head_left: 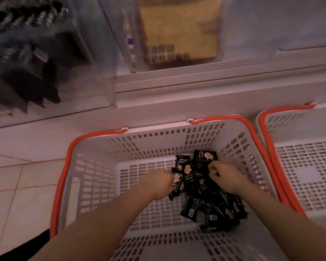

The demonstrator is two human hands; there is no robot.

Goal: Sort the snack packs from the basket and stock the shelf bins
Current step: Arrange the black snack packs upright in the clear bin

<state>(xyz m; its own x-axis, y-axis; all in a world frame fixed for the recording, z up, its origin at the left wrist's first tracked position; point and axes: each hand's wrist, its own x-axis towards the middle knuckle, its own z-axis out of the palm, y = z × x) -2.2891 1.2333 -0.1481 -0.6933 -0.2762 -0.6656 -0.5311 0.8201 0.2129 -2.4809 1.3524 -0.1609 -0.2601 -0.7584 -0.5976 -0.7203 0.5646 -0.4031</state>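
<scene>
Shelving (196, 80) in pale plastic runs across the top of the view, its lowest ledge sitting just behind a grey perforated basket (94, 176) with an orange rim that stands on a tiled floor (17, 176). A clear shelf bin (51, 59) at upper left holds dark packs, blurred beyond reading. Beside it, behind another clear panel, sits a brown cardboard box (179, 32) with dark printing on its lower edge. A second basket (305, 166) of the same make stands just to the right of the first, their orange rims nearly touching.

Both bare forearms reach down from the near edge into the first basket. Black snack packs (215, 208) lie heaped on its floor toward the right wall, some showing a pale picture on the wrapper; the left half of the basket floor shows only its slotted grid.

At the far end of the heap, the left hand (160, 183) is curled over the packs, its fingers bent down around several of them, with one pack showing below the wrist. The right hand (226, 176) meets the pile from the other side, fingers bent and pinching the edge of a pack (205, 157) that stands tilted against the back wall. Its forearm hides part of the heap beneath it. The two hands are near each other, with a few packs between them.
</scene>
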